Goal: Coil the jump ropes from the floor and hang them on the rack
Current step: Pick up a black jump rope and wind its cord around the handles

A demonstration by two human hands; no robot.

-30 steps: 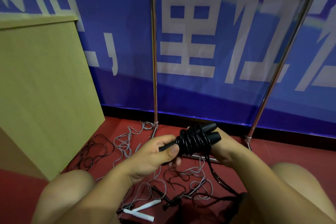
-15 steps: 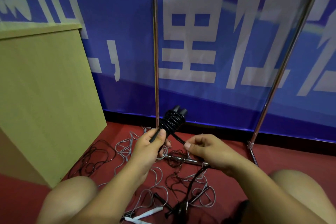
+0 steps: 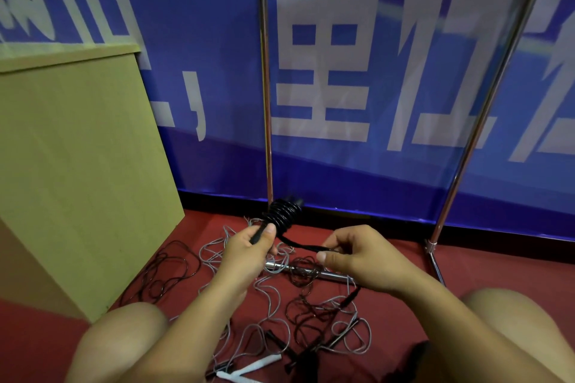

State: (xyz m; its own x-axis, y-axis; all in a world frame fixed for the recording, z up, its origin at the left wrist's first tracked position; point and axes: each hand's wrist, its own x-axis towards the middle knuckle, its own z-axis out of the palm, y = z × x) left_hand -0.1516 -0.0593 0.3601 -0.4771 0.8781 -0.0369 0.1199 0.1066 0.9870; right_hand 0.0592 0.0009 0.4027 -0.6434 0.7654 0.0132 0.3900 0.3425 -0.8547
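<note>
left hand (image 3: 245, 253) raised, grip clamped on black rope bundle (image 3: 281, 215); right hand (image 3: 361, 258) pinches its loose strand.

Gap between rack poles (image 3: 265, 102) open; rope tangle (image 3: 311, 305) clutters floor; cabinet (image 3: 77, 165) blocks left.

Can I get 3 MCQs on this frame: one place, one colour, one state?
1. Where is the wooden cabinet?
A. left of the rack
B. right of the rack
C. behind the banner

2. Colour of the coiled jump rope?
A. white
B. black
C. red

3. State of the right hand?
A. open and idle
B. pinching the rope's loose end
C. gripping a rack pole

Answers: 1 A, it fills the left side beside the rack's left pole. 2 B, the coil above the left hand is black. 3 B, thumb and finger close on the black strand.
</note>
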